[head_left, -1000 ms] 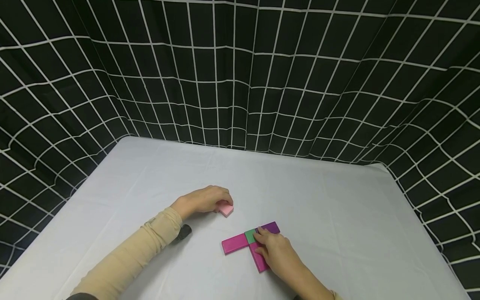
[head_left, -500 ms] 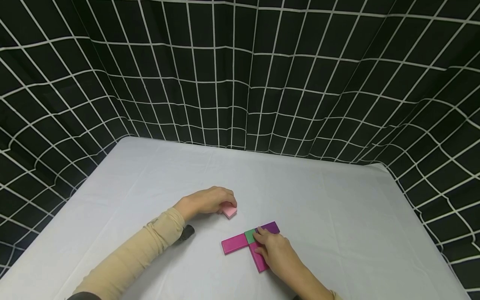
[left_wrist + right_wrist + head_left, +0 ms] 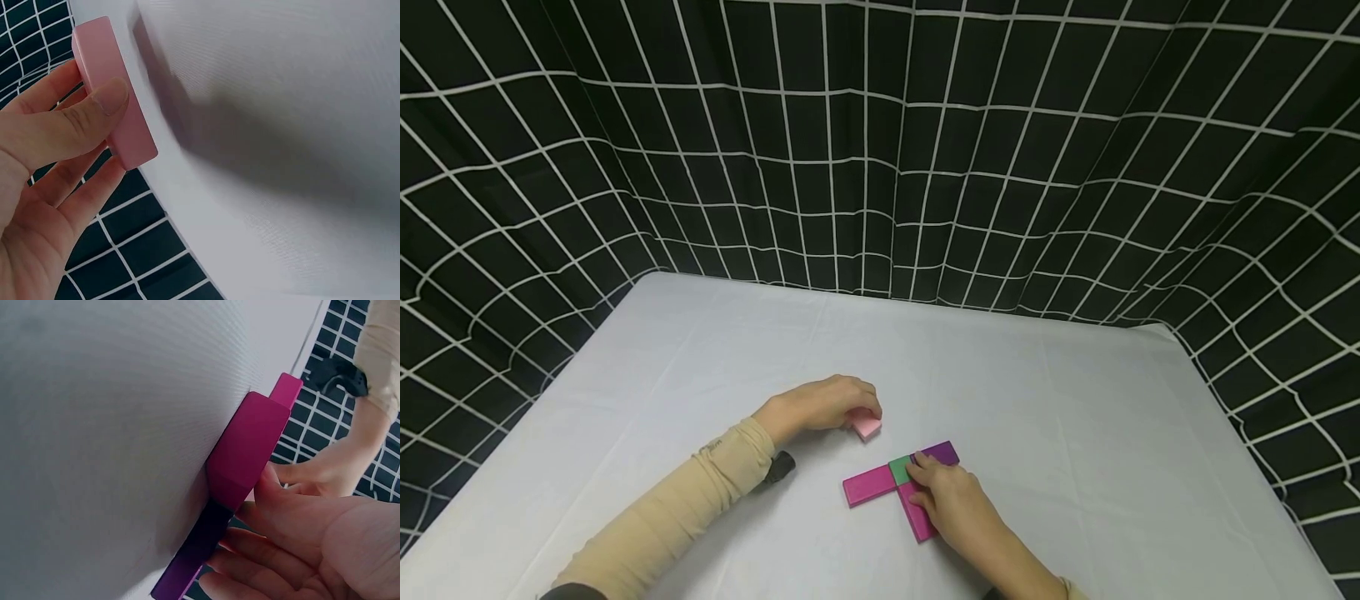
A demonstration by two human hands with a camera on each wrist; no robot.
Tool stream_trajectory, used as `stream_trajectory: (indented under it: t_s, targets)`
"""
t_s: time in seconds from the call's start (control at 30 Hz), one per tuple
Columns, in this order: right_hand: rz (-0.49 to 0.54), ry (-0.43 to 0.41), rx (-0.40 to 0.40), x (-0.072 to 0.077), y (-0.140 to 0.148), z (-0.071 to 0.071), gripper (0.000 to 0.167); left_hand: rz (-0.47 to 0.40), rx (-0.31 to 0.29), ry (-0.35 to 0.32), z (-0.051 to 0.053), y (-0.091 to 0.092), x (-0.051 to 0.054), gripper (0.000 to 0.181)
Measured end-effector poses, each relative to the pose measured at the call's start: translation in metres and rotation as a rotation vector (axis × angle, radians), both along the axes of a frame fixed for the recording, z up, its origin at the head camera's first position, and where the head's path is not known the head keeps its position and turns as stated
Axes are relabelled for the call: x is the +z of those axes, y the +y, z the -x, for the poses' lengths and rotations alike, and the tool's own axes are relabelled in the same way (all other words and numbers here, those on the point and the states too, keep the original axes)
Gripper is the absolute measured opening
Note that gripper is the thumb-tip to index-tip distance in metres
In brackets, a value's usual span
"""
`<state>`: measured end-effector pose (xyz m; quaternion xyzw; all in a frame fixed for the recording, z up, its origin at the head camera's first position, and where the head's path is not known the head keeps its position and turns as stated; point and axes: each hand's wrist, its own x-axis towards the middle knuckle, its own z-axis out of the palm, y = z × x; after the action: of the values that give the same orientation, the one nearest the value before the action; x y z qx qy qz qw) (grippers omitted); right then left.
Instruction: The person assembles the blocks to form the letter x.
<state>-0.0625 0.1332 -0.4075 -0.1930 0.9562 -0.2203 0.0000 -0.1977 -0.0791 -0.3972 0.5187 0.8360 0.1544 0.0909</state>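
Note:
My left hand (image 3: 823,405) pinches a light pink block (image 3: 115,94) between thumb and fingertips. In the left wrist view, the block's shadow lies on the white cloth beside it. My right hand (image 3: 961,506) rests on a group of flat blocks joined in a T-like shape. Its thumb touches the lower magenta block (image 3: 916,518), and the other fingers lie relaxed by the green block (image 3: 899,471) and the purple block (image 3: 942,453). A second magenta block (image 3: 869,486) extends to the left from the green one. My right hand partly covers the purple and lower magenta blocks.
White cloth (image 3: 1075,417) covers the table. Black curtains with a white grid (image 3: 865,150) rise behind the table and along both sides. A dark wrist-worn device (image 3: 780,467) shows beneath my left forearm.
My left hand, carrying the pink block, has shifted slightly right and nearer the block group. The right hand and the joined blocks have stayed in place.

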Motion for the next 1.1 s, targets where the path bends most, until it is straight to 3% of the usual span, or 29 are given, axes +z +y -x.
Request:
stream_trajectory:
  t_s: [0.43, 0.8, 1.1]
  targets:
    - [-0.012, 0.000, 0.006, 0.000, 0.000, 0.001, 0.037, 0.012, -0.024, -0.005, -0.005, 0.009, 0.004, 0.035]
    - [-0.008, 0.023, 0.038, -0.001, 0.002, 0.000, 0.037, 0.001, -0.075, 0.042, -0.004, 0.014, 0.001, 0.034]
    - [-0.005, 0.012, 0.029, -0.001, 0.001, 0.000, 0.036, 0.013, -0.079, 0.027, -0.006, 0.019, 0.002, 0.033]
